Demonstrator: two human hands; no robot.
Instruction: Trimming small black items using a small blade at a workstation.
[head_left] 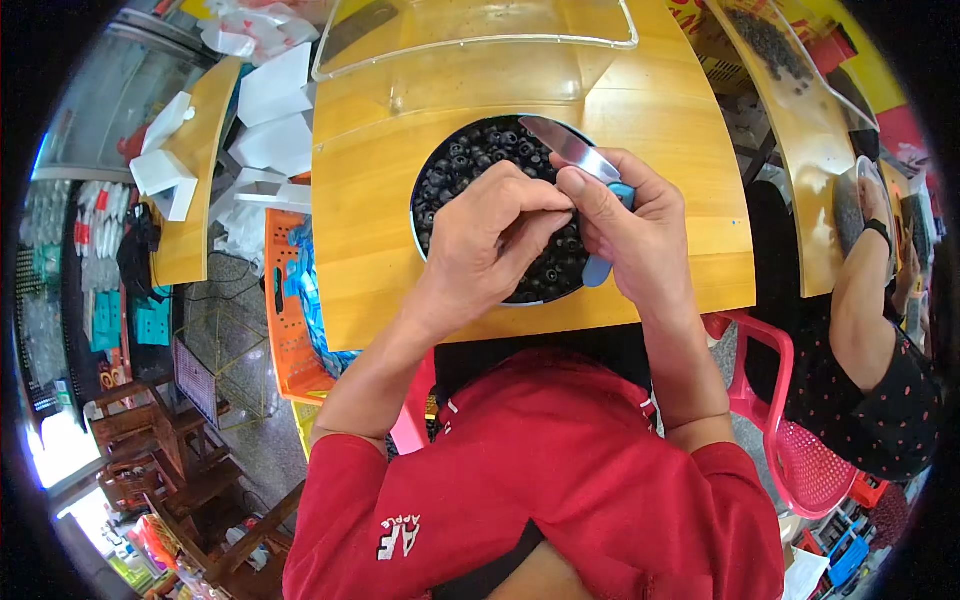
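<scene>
Over roundish black pieces [457, 165] juts a shiny knife [572, 148].

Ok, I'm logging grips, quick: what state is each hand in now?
Left hand: closed in a pinch; whether anything is between its fingertips cannot be told.
Right hand: closed, holding the knife.

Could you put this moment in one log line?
left hand: pinched, contents unclear, above bowl; right hand: holding knife; bowl: holds dark round pieces; clear bin: on table beyond bowl
</scene>
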